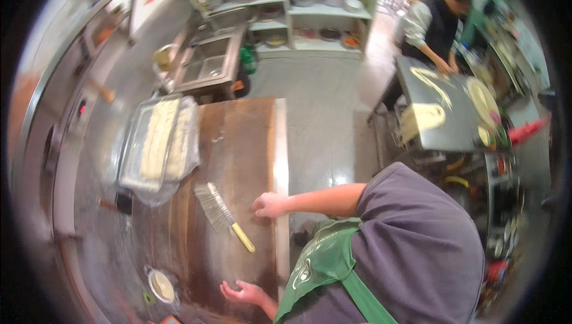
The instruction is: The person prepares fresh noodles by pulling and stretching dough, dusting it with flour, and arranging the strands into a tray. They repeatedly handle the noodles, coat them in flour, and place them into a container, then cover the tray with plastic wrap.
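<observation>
A bench brush (219, 205) with pale bristles and a yellow handle lies on the brown wooden worktable (237, 145). My right hand (270, 204) hovers at the table's pale front edge, right of the brush, its fingers loosely bent around nothing. Lower down, my left hand (243, 292) is over the tabletop below the handle's end, fingers spread and nothing held. Neither hand touches the brush. Beyond the brush, a clear plastic tray (129, 163) holds long strips of pale dough (158, 141). Another dough strip (179, 145) rests beside it under clear plastic film.
A white bowl (161, 286) with pale contents and a dark-bladed tool (124, 203) lie toward the far side. A sink (208, 60) stands past the table's end. Another person (435, 24) works dough at a metal table (456, 123) behind me. Shelves (326, 11) hold bowls.
</observation>
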Motion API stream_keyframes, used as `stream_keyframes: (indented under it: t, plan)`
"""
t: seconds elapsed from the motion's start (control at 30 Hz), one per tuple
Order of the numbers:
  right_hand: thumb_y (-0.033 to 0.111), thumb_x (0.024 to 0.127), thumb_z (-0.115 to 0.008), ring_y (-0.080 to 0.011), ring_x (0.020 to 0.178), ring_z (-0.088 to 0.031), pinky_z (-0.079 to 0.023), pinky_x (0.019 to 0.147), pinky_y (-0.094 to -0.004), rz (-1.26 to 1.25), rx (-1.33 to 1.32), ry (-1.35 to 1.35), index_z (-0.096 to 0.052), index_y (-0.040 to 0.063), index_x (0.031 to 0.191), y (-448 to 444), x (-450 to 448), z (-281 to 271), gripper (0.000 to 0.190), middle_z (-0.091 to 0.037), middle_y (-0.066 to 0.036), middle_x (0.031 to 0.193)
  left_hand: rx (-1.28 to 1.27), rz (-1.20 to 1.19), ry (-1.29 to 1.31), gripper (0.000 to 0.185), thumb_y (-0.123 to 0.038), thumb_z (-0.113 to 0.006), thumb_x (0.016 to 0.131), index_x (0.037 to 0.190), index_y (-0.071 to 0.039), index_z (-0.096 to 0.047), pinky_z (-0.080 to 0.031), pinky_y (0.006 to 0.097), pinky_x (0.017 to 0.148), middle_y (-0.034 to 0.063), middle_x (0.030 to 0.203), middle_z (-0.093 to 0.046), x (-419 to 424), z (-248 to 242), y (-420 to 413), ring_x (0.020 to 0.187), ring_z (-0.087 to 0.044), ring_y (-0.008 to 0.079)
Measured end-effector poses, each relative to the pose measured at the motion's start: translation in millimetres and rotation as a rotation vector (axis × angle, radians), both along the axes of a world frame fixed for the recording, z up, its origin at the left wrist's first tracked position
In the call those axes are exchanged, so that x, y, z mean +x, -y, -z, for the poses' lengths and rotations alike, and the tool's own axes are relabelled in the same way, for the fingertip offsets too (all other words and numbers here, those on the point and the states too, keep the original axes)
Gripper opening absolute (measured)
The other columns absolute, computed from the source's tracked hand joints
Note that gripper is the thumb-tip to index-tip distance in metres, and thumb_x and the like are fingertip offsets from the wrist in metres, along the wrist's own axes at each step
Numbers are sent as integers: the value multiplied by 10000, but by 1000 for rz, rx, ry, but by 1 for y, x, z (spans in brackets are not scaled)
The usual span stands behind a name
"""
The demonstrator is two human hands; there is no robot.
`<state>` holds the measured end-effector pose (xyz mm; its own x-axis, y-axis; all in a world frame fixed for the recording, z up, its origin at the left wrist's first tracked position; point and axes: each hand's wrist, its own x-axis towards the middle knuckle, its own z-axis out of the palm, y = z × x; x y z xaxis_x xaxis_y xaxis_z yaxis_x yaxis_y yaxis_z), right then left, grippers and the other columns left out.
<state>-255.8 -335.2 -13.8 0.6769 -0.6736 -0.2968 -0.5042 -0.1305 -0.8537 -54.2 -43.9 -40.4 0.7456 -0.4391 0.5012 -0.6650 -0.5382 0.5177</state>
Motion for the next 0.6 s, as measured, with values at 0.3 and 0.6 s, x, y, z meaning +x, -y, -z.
stream_keyframes:
  t: [0.3, 0.6]
  plan:
    - [210, 845, -621, -343, 1031, -680, -532, 935, -433, 966, -302, -149, -700, 12, 1112, 29, -312, 21, 341, -706, -190, 1114, -44, 509, -122, 422, 8, -569, 846, 1267, 31, -564, -368, 480, 1099, 182, 1358, -485, -65, -45, 145, 1288, -455, 350]
    - [192, 856, -614, -374, 1221, -551, -463, 1021, -463, 1916, -318, -592, -613, 70, 1292, 16, -736, 43, 452, -595, -192, 1299, 162, 674, -309, 431, 37, -567, 854, 1284, 20, -545, -421, 430, 1058, 167, 1327, -488, -245, -52, 251, 1207, -522, 318]
